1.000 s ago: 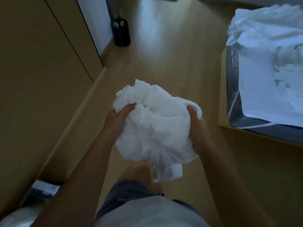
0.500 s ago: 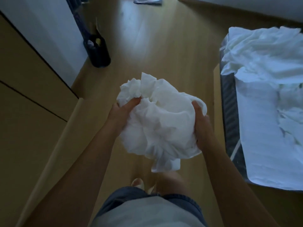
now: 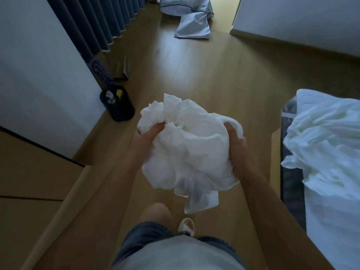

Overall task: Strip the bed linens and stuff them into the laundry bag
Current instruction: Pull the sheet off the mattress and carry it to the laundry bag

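Crumpled white linen (image 3: 187,149) is held as a loose ball in front of the person's body, above the wooden floor (image 3: 194,71), at the middle of the view. The left hand (image 3: 144,139) grips it from the 9 o'clock side and the right hand (image 3: 236,152) from the 3 o'clock side. Both forearms reach forward and turn a little inward, so the palms face each other with the cloth between them. The left thumb (image 3: 155,129) presses into the top folds, and the right thumb (image 3: 230,129) lies along the upper edge. The other fingers are curled under the cloth and hidden by it. One corner of the linen hangs down at 6 o'clock.

At 3 o'clock stands the bed (image 3: 292,182), with more white sheets (image 3: 321,143) heaped on it. At 12 o'clock, well apart from the hands, a pale bag with dark edging (image 3: 192,26) lies on the floor. A black bin (image 3: 120,108) stands at 10 o'clock, beside the wall.
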{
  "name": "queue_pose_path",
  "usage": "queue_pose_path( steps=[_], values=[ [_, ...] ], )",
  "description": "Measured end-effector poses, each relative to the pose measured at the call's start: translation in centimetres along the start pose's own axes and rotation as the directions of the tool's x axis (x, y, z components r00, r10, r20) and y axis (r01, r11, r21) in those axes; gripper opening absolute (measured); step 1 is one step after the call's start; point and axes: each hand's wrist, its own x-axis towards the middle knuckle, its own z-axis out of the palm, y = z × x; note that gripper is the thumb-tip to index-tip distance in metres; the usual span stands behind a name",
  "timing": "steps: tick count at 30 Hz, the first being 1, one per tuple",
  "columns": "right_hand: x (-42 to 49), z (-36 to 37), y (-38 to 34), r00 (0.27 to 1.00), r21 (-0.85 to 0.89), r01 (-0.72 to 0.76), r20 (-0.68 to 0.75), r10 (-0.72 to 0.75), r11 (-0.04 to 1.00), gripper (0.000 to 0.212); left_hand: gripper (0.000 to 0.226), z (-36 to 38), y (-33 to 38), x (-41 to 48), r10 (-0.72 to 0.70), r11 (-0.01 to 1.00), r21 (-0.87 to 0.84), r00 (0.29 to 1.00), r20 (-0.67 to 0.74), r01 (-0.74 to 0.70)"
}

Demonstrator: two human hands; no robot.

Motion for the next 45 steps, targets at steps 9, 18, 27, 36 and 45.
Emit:
queue_pose_path(
  steps=[9,18,27,36,45],
  values=[
    [22.7,5.2,-12.5,0.999,-0.033,0.026,0.02,-0.025,0.999,0.099,0.031,6.0,10.2,23.8,-0.056,0.994,-0.098,0.998,-0.016,0.054],
    [44.9,7.5,-26.2,0.998,0.004,0.001,-0.06,-0.001,1.0,0.078,0.082,13.4,22.5,48.2,-0.047,0.995,-0.081,0.994,0.099,0.055],
    [69.2,7.7,-36.3,0.997,0.017,-0.036,-0.06,0.037,0.999,0.108,0.074,23.9,31.0,70.2,-0.03,0.996,-0.077,0.997,0.077,0.036],
    [89.4,13.6,-49.0,0.997,-0.108,0.004,0.077,0.005,0.994,0.11,0.077,26.8,38.9,88.1,-0.093,0.968,-0.239,0.994,-0.049,0.079],
    [108.9,25.9,-60.6,0.999,-0.096,0.044,0.033,-0.041,0.994,0.104,0.064,24.9,48.7,112.6,0.004,0.962,-0.275,1.0,-0.015,-0.008]
  ],
)
